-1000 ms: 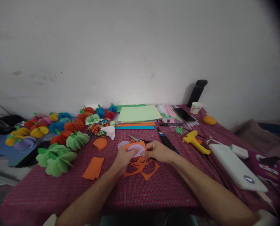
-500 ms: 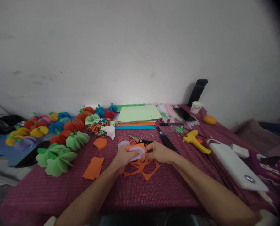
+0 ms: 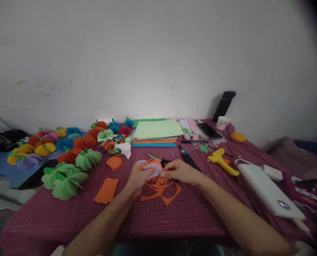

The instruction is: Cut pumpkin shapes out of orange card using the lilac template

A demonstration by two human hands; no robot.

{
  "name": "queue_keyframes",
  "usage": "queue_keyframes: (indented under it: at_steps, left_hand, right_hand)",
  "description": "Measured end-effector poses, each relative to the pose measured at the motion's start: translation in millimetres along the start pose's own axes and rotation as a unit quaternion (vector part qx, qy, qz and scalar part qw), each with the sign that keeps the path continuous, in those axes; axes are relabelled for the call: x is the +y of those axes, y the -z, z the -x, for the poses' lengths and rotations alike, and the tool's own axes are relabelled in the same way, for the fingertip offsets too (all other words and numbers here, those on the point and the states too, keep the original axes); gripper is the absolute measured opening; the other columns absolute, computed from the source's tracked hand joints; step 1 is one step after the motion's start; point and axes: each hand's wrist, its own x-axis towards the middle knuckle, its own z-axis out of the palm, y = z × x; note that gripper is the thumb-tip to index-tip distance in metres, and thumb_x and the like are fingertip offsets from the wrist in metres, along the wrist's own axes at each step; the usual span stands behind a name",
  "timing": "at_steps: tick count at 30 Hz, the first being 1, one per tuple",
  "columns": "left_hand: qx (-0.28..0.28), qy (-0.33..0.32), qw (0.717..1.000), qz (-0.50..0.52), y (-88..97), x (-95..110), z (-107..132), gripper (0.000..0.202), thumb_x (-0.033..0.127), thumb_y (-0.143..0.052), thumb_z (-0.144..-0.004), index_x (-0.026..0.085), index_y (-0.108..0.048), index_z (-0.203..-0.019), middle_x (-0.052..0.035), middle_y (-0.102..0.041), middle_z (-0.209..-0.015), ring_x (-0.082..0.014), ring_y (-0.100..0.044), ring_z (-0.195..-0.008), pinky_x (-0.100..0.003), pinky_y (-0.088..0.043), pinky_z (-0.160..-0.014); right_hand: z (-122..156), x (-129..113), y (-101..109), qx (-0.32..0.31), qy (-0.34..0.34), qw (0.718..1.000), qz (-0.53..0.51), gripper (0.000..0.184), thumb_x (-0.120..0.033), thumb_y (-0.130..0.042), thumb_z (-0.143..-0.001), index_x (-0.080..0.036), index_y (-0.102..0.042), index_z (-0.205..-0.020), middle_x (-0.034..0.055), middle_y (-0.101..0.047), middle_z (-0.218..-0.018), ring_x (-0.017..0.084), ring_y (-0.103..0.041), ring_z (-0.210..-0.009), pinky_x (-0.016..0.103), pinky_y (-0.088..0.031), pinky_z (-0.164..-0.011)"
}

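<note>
Between thumb and fingers, my left hand (image 3: 138,178) grips an orange paper piece (image 3: 155,163) with a lilac paper circle (image 3: 155,171) lying on top of it. My right hand (image 3: 180,171) is closed in a pinch at the right edge of the orange paper; its fingertips partly hide the spot. Below both hands lie orange paper offcuts (image 3: 171,195) with curved cut-outs. Scissors (image 3: 153,156) rest just behind the hands, their black handle partly covered. Another lilac circle (image 3: 140,162) is behind my left hand. Orange rounded pieces (image 3: 114,163) and orange rectangles (image 3: 106,191) are stacked to the left.
Colourful paper pumpkins (image 3: 85,142) crowd the left side beside a heap of scraps (image 3: 112,144). Paper sheets (image 3: 158,128) lie at the back. To the right are a utility knife (image 3: 187,158), a yellow glue gun (image 3: 222,161), a paper cup (image 3: 223,122) and a white power bank (image 3: 270,192).
The orange paper and lilac circle have tilted and shifted slightly in my hands. My right hand has moved a little, still pinching at the right edge.
</note>
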Motion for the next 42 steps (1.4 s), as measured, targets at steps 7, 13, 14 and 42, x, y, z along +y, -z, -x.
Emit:
queue_keyframes:
  at_steps: [7,13,14,42]
  left_hand:
    - [0.101,-0.023,0.979,0.173,13.4,17,-8,0.026,0.028,-0.071,-0.057,0.011,-0.065,-0.076,-0.0042,-0.067,-0.065,-0.015,-0.061,-0.057,-0.028,-0.049,-0.062]
    - [0.103,-0.028,0.972,0.209,16.4,14,-10,0.017,0.025,-0.07,-0.059,0.014,-0.064,-0.07,-0.0021,-0.066,-0.062,-0.014,-0.059,-0.052,-0.028,-0.049,-0.059]
    - [0.104,-0.029,0.971,0.211,16.2,13,-10,0.017,0.024,-0.07,-0.059,0.014,-0.064,-0.071,-0.0023,-0.067,-0.063,-0.0142,-0.06,-0.053,-0.029,-0.049,-0.06]
    - [0.123,-0.103,0.926,0.342,25.1,34,5,0.023,0.029,-0.068,-0.062,0.01,-0.065,-0.075,-0.006,-0.065,-0.068,-0.0142,-0.058,-0.055,-0.026,-0.046,-0.055]
  right_hand:
    - [-3,2,14,0.232,0.011,0.937,0.261,0.023,-0.026,-0.052,-0.077,-0.017,-0.058,-0.097,0.0046,-0.064,-0.088,0.016,-0.057,-0.077,0.025,-0.042,-0.07]
    - [-2,13,0,0.164,-0.032,0.875,0.454,0.044,-0.022,-0.057,-0.069,-0.015,-0.052,-0.111,0.0119,-0.056,-0.105,0.022,-0.054,-0.093,0.028,-0.038,-0.079]
    - [-1,13,-1,0.166,-0.049,0.871,0.46,0.047,-0.024,-0.057,-0.068,-0.014,-0.05,-0.114,0.013,-0.055,-0.105,0.023,-0.055,-0.092,0.028,-0.039,-0.077]
    - [21,-18,-28,0.046,-0.007,0.997,-0.063,0.047,-0.046,-0.055,-0.078,-0.026,-0.049,-0.12,0.0052,-0.061,-0.09,0.023,-0.054,-0.095,0.035,-0.039,-0.087]
